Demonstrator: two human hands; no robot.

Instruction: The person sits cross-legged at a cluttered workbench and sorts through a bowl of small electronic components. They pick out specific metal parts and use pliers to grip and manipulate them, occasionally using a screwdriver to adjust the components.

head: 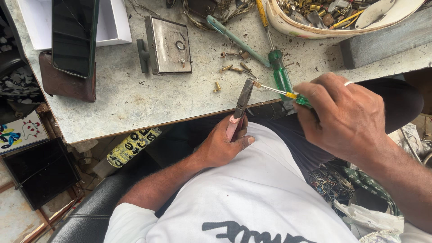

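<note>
Workbench (pixel 135 103) of scuffed grey, spread across the upper view, bearing a metal lock body (pixel 168 45), a white box (pixel 114 27) with a dark phone (pixel 74 36) over a brown wallet (pixel 67 85), a cream bowl (pixel 288 24) of brass bits, and a loose green screwdriver (pixel 280 74). Below the edge, left hand (pixel 222 146) wrapped shut around the pink grips of pliers (pixel 240 108), jaws pointing up and pinched on a small brass piece (pixel 257 84) just over the bench edge. Right hand (pixel 346 119) closed on a yellow-and-green screwdriver (pixel 288 93), thin shaft reaching left, tip touching that brass piece. Scattered brass screws (pixel 227 72) close by on the bench. Brass piece tiny, dull gold, mostly hidden between plier nose and tip; exact shape too small to tell. Likely trouble: tip skidding off so small a head under sideways push, toward the left thumb; or a slack squeeze letting the piece twist free and drop past the edge into the lap.
</note>
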